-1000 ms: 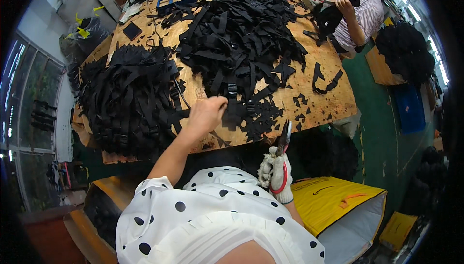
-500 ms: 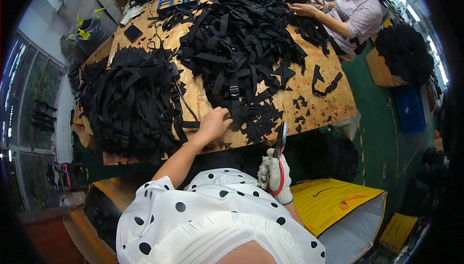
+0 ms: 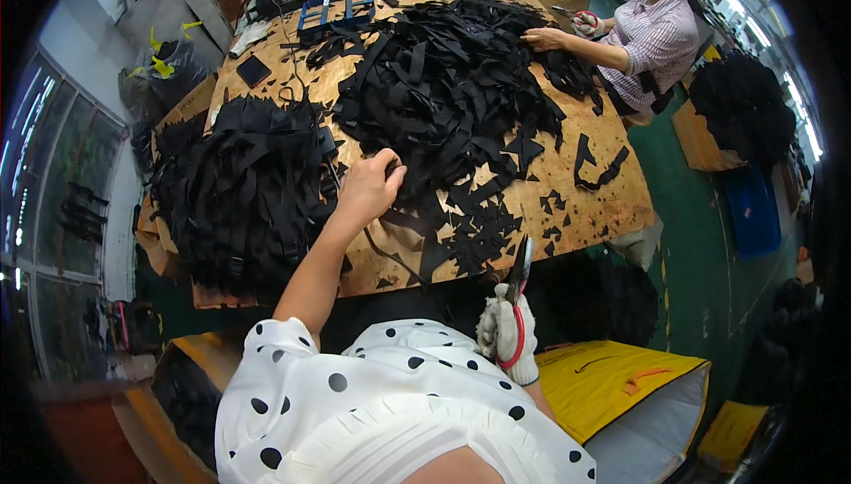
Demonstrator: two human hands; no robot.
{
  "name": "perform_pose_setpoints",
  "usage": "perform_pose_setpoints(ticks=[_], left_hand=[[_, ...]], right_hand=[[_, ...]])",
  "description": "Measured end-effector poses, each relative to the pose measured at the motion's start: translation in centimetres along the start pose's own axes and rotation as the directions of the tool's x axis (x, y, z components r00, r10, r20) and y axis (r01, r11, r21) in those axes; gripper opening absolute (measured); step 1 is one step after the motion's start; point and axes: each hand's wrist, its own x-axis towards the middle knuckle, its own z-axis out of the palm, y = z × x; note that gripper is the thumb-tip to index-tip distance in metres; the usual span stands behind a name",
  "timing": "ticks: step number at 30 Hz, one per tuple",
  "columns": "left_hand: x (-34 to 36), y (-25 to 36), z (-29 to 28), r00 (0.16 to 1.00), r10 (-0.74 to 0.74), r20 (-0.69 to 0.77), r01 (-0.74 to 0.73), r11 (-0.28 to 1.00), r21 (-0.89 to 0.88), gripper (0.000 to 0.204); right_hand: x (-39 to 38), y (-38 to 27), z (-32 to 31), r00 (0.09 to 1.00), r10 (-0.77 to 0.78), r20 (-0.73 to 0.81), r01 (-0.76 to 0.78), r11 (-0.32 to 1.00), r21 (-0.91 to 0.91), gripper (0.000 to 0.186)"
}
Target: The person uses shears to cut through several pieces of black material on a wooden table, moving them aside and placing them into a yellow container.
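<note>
My bare left hand (image 3: 368, 187) is over the near-left edge of a large heap of black webbing straps (image 3: 461, 85). Its fingers are curled and closed on a black webbing strap, which is blurred and mostly hidden by the heap. My right hand (image 3: 507, 333), in a white knit glove, is low, just off the table's near edge. It grips scissors (image 3: 520, 276) with red handles, blades pointing up and away. Between the hands, small black offcuts (image 3: 479, 234) lie scattered on the wooden table (image 3: 612, 209). A second pile of straps (image 3: 239, 187) lies to the left.
Across the table at right, a person (image 3: 651, 36) handles straps. A blue crate (image 3: 335, 10) and a phone-like dark slab (image 3: 253, 71) lie at the back. A loose strap (image 3: 601, 165) rests at right. By my right side stands a yellow bag (image 3: 612, 386). A thin dark cord (image 3: 390, 258) crosses near the edge.
My left hand has moved away from me and slightly left, from the table's near edge to the heap. The buckled strap in front has shifted out of its place. My right hand has barely moved.
</note>
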Motion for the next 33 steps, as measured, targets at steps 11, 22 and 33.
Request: perform_pose_setpoints(ticks=[11,22,33], left_hand=[[-1.7,3.7,-1.8,0.96,0.134,0.247,0.208,0.251,-0.945,0.012],[-7.7,8.6,2.5,0.594,0.725,-0.348,-0.804,0.538,-0.253,0.017],[-6.5,9.5,1.3,0.883,0.377,0.28,0.006,0.588,-0.809,0.043]], right_hand=[[1.4,-3.8,1.8,0.975,-0.217,0.041,0.218,0.975,-0.038,0.032],[4.0,-6.6,3.3,0.815,-0.578,-0.026,0.546,0.783,-0.299,0.048],[3.6,-6.0,3.2,0.749,-0.647,0.144,0.589,0.551,-0.59,0.05]])
